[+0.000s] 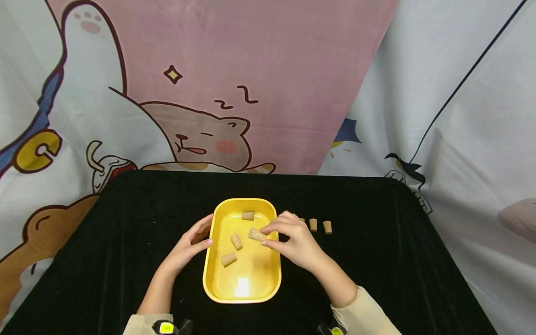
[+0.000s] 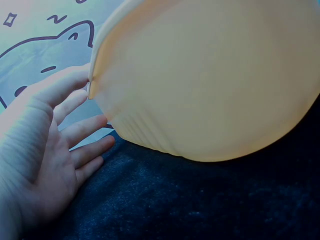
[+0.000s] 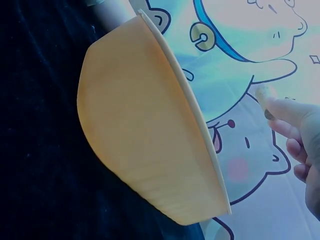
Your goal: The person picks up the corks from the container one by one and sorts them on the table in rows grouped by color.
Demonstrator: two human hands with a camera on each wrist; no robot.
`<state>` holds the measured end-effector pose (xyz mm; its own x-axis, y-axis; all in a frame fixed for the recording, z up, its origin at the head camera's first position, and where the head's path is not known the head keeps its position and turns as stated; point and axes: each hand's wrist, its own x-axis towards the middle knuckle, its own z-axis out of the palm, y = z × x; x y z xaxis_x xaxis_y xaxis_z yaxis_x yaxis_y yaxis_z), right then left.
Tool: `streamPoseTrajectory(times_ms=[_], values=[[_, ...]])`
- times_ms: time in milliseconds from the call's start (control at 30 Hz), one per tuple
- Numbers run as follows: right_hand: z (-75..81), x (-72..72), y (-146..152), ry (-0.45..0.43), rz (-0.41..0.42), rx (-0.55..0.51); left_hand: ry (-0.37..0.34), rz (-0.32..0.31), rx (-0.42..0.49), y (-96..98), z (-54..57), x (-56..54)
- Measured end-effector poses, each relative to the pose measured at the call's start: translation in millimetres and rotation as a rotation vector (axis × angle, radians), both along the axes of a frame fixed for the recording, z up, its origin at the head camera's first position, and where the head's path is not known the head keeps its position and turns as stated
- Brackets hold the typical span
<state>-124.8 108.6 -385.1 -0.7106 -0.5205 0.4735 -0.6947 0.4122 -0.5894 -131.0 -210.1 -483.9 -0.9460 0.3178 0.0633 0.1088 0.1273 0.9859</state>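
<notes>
In the head view a yellow tray (image 1: 243, 298) stands on the black cloth. My left hand (image 1: 188, 244) is at its left side, thumb and fingertips touching the rim and outer wall; the left wrist view shows the fingers (image 2: 85, 130) fairly straight. Over the tray's right half, my right hand (image 1: 295, 239) pinches a cork (image 1: 256, 234) between thumb and fingers. The right wrist view shows that hand (image 3: 300, 135) higher than the rim. Inside the tray lie a cork near the far end (image 1: 248, 216), a middle cork (image 1: 236, 242) and a left cork (image 1: 229, 259).
Right of the tray, a row of corks stands on the cloth: one cork (image 1: 313, 225), an outer cork (image 1: 327, 227), and another partly hidden by my right hand. Behind the black-covered table (image 1: 356, 200) hangs a printed cartoon curtain (image 1: 293, 93).
</notes>
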Motion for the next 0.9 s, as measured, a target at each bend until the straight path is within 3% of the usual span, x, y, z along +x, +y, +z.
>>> streamPoseTrajectory(times_ms=[567,900], values=[[-15.5,2.7,37,0.169,-0.164,-0.166,0.014,-0.003,0.004,-0.3,-0.5,0.3],[-26.1,10.7,47,0.103,-0.327,-0.166,0.007,-0.006,0.000,-0.3,-0.5,0.3]])
